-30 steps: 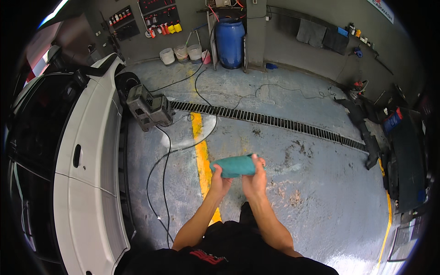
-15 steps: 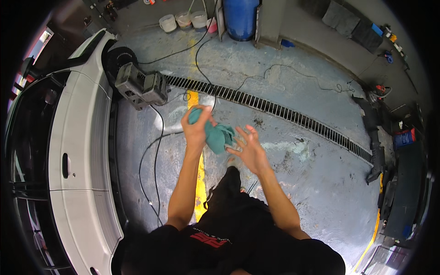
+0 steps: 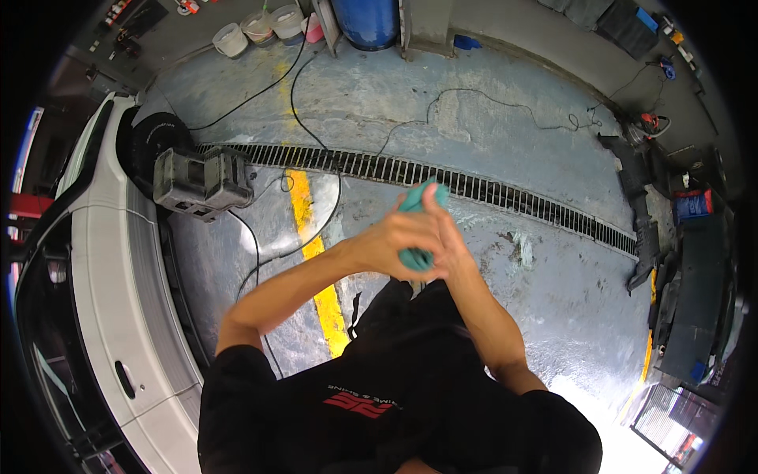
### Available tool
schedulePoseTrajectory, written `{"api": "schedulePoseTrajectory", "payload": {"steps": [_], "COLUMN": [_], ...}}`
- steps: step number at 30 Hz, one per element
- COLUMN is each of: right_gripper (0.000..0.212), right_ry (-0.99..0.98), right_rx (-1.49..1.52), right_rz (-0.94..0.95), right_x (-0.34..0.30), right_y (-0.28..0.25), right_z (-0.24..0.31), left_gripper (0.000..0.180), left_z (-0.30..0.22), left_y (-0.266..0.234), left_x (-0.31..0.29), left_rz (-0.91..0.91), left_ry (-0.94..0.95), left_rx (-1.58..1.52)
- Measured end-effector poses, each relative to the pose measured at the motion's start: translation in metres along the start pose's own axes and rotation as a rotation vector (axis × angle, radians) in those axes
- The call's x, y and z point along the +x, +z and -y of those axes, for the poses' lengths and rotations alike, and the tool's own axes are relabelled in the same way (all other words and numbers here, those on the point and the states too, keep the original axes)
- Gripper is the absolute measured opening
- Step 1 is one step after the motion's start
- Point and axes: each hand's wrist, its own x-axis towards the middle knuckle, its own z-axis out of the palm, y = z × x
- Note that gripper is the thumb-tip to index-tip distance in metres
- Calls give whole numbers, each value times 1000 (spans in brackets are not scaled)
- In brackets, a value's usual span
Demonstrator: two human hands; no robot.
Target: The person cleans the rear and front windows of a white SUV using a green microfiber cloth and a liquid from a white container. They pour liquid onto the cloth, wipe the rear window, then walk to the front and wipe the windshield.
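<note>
A crumpled green cloth (image 3: 416,259) is bunched between my two hands in front of my body, above the floor. My left hand (image 3: 399,235) reaches across from the left, its fingers lying over the cloth and against the other hand. On the other side, my right hand (image 3: 452,246) closes around the bundle, with the thumb side turned up. Folds of cloth stick out above and below the fingers; the middle of it is hidden by them.
A white car (image 3: 118,276) stands along the left. By its wheel sits a grey boxy machine (image 3: 204,183) with black cables (image 3: 257,261). A drain grate (image 3: 474,189) crosses the floor. Buckets (image 3: 230,39) and a blue barrel (image 3: 367,22) stand at the back; black panels (image 3: 695,292) line the right.
My hands have come together on the cloth, which is now squeezed into a smaller bundle further right. My right hand, spread before, has closed on it. The view has turned.
</note>
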Motion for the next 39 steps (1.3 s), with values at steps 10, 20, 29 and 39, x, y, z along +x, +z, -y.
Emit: {"api": "schedulePoseTrajectory", "payload": {"steps": [10, 20, 29, 39], "right_gripper": [12, 35, 29, 35], "right_ry": [-1521, -1444, -1123, -1080], "right_rx": [-975, -1611, -2066, -2071], "right_rz": [-212, 287, 447, 364], "right_x": [97, 167, 219, 245], "right_y": [10, -103, -181, -248], "right_z": [140, 262, 294, 289], "left_gripper": [38, 37, 46, 55], "left_z": [159, 345, 429, 472], "left_y": [-25, -34, 6, 58], "left_x": [159, 285, 340, 344], "left_rz": [-1098, 3, 568, 755], "left_ry": [-624, -1520, -1429, -1223], "left_rx": [-1290, -1436, -468, 142]}}
